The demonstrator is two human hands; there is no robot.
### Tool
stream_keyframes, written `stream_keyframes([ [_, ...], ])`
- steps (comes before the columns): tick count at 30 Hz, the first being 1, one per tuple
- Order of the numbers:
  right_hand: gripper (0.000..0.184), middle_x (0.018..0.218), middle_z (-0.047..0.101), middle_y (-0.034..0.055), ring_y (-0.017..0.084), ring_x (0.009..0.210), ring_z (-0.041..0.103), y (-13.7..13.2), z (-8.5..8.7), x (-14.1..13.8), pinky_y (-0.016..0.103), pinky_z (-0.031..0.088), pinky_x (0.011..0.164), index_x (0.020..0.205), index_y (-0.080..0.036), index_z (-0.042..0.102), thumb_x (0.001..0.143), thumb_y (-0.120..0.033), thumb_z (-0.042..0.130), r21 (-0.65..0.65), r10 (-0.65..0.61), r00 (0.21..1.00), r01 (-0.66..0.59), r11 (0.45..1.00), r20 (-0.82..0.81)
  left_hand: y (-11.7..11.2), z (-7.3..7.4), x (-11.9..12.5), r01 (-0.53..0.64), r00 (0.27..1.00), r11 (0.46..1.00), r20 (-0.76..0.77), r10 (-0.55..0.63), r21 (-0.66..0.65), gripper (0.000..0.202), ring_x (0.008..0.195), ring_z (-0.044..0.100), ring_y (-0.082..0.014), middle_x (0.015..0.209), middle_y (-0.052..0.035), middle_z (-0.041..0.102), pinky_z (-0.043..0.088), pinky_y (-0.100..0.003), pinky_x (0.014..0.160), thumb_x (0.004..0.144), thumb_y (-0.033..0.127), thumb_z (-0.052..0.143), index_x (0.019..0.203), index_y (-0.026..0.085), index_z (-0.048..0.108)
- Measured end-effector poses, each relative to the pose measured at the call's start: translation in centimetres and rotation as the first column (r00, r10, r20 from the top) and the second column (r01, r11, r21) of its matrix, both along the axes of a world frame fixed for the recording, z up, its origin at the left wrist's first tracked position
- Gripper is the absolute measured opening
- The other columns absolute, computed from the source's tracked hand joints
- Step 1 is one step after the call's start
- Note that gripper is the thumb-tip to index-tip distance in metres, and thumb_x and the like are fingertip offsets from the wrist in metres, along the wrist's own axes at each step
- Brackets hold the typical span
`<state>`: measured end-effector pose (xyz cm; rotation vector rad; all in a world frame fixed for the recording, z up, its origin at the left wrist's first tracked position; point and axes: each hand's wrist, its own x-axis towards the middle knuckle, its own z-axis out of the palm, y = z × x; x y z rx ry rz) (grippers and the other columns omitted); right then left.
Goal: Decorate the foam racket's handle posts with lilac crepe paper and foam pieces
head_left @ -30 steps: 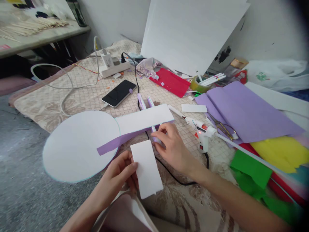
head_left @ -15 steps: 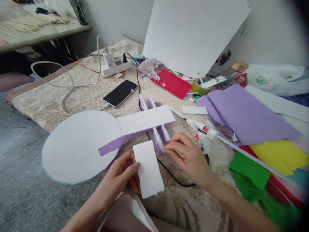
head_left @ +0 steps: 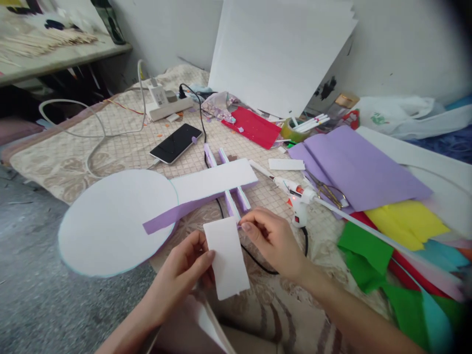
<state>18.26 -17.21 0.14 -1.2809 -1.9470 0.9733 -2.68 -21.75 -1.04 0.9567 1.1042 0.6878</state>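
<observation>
My left hand [head_left: 191,263] grips a small white rectangular board [head_left: 225,263] by its left edge, thumb on top and fingers behind. My right hand [head_left: 271,238] is closed in a pinch just right of the board's top corner, near the end of a purple-edged strip [head_left: 232,206]; whatever the fingertips hold is too small to make out. Beyond my hands lies a white paddle-shaped piece, with a round disc [head_left: 118,223] and a long straight arm [head_left: 214,179]. Loose purple paper [head_left: 165,220] trails along the arm's near side. Two strips cross under the arm.
A glue gun [head_left: 295,191] with a lit red light and a long glue stick lies right, beside scissors [head_left: 326,191]. Purple sheet [head_left: 354,172], yellow paper [head_left: 405,221] and green paper [head_left: 365,255] lie farther right. Behind are a phone [head_left: 176,142], power strip [head_left: 169,108] and large white boards [head_left: 273,54].
My right hand has moved slightly left, closer to the white board's top corner. The left hand keeps its grip. The whole view has shifted a little, so the table things appear farther left.
</observation>
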Motion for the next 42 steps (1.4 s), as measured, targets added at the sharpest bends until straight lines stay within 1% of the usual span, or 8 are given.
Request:
stream_keyframes([
  [7,0.021,0.070,0.053,-0.0040,0.010,0.062,0.047,-1.4,0.1,1.0,0.024,0.037,0.057,0.078,-0.020,0.055,0.088,-0.035,0.066,-0.015,0.034,0.997,-0.033,0.999,0.066,-1.8,-0.1,0.9,0.117,0.989,0.991,-0.095,-0.110,0.068,0.025,0.066,0.062,-0.0163,0.078,-0.0024,0.063,0.051,-0.027,0.061,0.093,0.042,0.052,0.084,0.019,0.046],
  [11,0.025,0.069,0.052,-0.0034,0.011,0.064,0.049,-2.1,-0.1,2.6,0.025,0.037,0.060,0.072,-0.020,0.051,0.096,-0.027,0.051,0.001,0.105,0.991,-0.105,0.994,0.085,-2.8,-0.4,1.6,0.170,0.980,0.982,-0.116,-0.159,0.086,0.021,0.069,0.061,-0.0165,0.077,-0.0012,0.060,0.050,-0.027,0.063,0.094,0.038,0.050,0.086,0.019,0.048],
  [18,0.029,0.062,0.044,-0.0042,0.012,0.058,0.043,-1.3,-1.3,3.8,0.026,0.034,0.057,0.070,-0.021,0.045,0.098,-0.029,0.044,0.124,-0.149,0.987,0.141,0.982,0.061,-2.7,-0.8,2.4,0.164,0.981,0.983,-0.115,-0.153,0.087,0.020,0.067,0.060,-0.0162,0.073,-0.0004,0.058,0.047,-0.026,0.060,0.093,0.036,0.051,0.084,0.018,0.049],
  [24,0.026,0.062,0.045,-0.0051,0.012,0.055,0.045,-0.9,-2.2,3.9,0.026,0.038,0.054,0.077,-0.023,0.048,0.098,-0.038,0.045,-0.054,-0.247,0.962,0.242,0.969,-0.119,-2.1,-1.1,1.5,0.116,0.987,0.988,-0.128,-0.103,0.099,0.022,0.068,0.060,-0.0163,0.077,-0.0018,0.061,0.046,-0.026,0.061,0.094,0.038,0.051,0.087,0.018,0.051],
  [29,0.022,0.101,0.064,0.0050,0.011,0.060,0.058,-0.5,-2.1,3.1,0.026,0.048,0.055,0.085,-0.023,0.049,0.094,-0.042,0.053,-0.237,-0.185,0.882,0.086,0.968,-0.433,-1.5,-0.9,0.7,0.044,0.989,0.994,-0.148,-0.029,0.103,0.024,0.067,0.057,-0.0159,0.075,-0.0015,0.060,0.046,-0.026,0.061,0.093,0.040,0.051,0.084,0.018,0.051],
  [32,0.021,0.089,0.066,0.0032,0.014,0.068,0.062,0.0,-1.8,2.8,0.030,0.053,0.064,0.087,-0.024,0.046,0.095,-0.042,0.051,-0.235,-0.142,0.864,0.028,0.972,-0.483,-1.7,-0.8,0.8,-0.018,0.992,0.996,-0.127,0.028,0.083,0.025,0.067,0.057,-0.0158,0.075,-0.0013,0.058,0.046,-0.026,0.061,0.092,0.041,0.053,0.082,0.018,0.049],
  [37,0.012,0.059,0.051,-0.0067,0.013,0.054,0.051,0.9,-1.5,3.0,0.025,0.043,0.055,0.100,-0.023,0.056,0.090,-0.029,0.058,0.007,-0.067,0.997,0.067,0.998,0.026,-2.7,-1.0,1.1,-0.109,0.991,0.992,-0.076,0.114,0.058,0.027,0.066,0.058,-0.0161,0.074,-0.0010,0.059,0.047,-0.026,0.059,0.090,0.043,0.056,0.082,0.018,0.050],
  [42,0.026,0.080,0.072,0.0030,0.019,0.071,0.065,0.9,-1.5,2.7,0.030,0.046,0.065,0.114,-0.022,0.064,0.091,-0.020,0.055,0.211,-0.032,0.903,-0.066,0.975,0.428,-2.7,-0.4,0.5,-0.148,0.986,0.988,-0.072,0.151,0.052,0.032,0.059,0.057,-0.0145,0.065,0.0012,0.056,0.047,-0.025,0.056,0.086,0.046,0.060,0.076,0.018,0.048],
])
